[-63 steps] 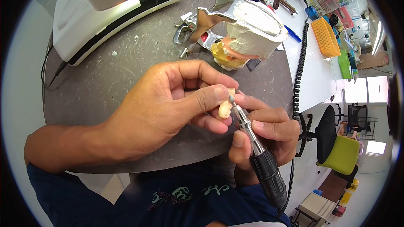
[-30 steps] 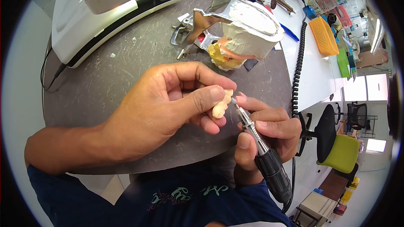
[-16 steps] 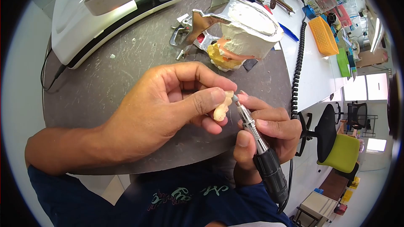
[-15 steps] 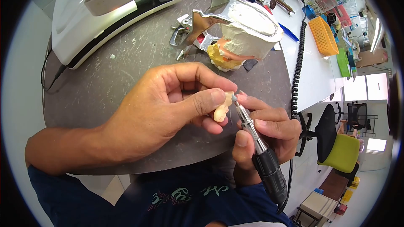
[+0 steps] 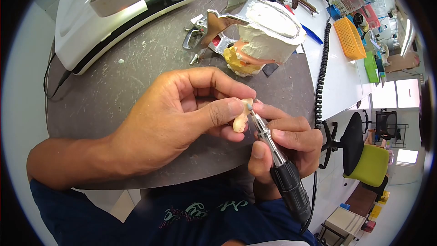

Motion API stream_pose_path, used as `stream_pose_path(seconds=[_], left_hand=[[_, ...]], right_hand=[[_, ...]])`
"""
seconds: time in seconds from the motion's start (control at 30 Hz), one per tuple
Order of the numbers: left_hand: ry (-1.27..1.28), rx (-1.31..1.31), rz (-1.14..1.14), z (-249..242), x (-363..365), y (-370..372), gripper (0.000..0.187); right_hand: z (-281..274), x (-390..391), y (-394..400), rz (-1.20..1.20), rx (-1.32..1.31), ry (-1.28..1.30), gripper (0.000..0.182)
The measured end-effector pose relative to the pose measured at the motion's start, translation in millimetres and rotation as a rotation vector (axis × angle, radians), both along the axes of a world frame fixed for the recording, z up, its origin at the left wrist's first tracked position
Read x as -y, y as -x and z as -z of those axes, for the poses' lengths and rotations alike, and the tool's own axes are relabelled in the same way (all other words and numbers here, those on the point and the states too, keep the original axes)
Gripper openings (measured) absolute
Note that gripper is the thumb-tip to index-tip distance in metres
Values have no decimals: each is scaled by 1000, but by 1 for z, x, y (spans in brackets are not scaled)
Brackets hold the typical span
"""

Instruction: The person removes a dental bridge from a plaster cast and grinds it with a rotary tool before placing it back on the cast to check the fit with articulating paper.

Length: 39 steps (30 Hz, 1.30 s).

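With left fingers [image 5: 223,111] clamped on a knobbly cream tooth-shaped piece [image 5: 240,122], holds it above the scratched grey-brown table [image 5: 132,68]; with right fingers [image 5: 298,140] wrapped around a ribbed black-and-silver cylindrical handpiece [image 5: 290,184], holds its grey rounded tip [image 5: 249,106] against the piece.

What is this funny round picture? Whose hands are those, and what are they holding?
There's no robot here, just a person's two bare hands. The camera sits on the person's head, looking forward and down, so you see roughly what they see.

The left hand pinches a small cream-coloured piece. The right hand holds a fat, pen-shaped tool, its grey tip right up at that piece.

Behind them, on the brown-grey table, is a whitish block in a shiny metal frame. To the left sits a white-and-black machine; I can't tell what it does.
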<state>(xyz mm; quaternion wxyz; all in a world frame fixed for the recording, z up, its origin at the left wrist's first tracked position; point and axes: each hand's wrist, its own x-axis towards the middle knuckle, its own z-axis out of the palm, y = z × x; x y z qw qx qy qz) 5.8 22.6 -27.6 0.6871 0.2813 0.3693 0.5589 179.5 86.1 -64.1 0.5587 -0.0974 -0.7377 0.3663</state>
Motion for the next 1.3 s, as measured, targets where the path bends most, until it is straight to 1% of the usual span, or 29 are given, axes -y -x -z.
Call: stream_pose_path(seconds=[0.07,0.2,0.3,0.37,0.5,0.57,0.6,0.8,0.87,1.07,1.17,1.3], left_hand=[[-5,-13,-5,0,0,0,24],[-16,1,5,1,0,1,25],[-31,-6,-3,2,0,0,27],[-39,-23,-13,2,-1,0,28],[-32,-21,-2,2,-1,1,29],[-21,-12,0,2,-1,1,29],[-21,-8,1,2,-1,1,29],[-10,13,-2,2,-1,0,28],[-10,13,-7,1,-1,0,28],[-5,15,-11,1,-1,0,26],[5,27,0,0,-1,0,25],[13,18,-22,0,-1,-1,25]], right_hand=[[1,0,0,-4,-38,27,33],[0,0,1,32,-7,12,32],[0,0,0,6,-70,-4,31],[-4,3,-3,56,148,-23,35],[-1,1,-1,53,154,-27,34],[3,-3,3,14,-19,-38,30],[3,-3,3,15,-20,-37,30],[1,-2,1,7,-6,-20,31],[-2,1,-2,14,120,-13,33],[-2,3,-3,46,155,-44,33],[-2,3,-3,42,105,-1,33],[-2,3,-2,51,129,-23,34]])
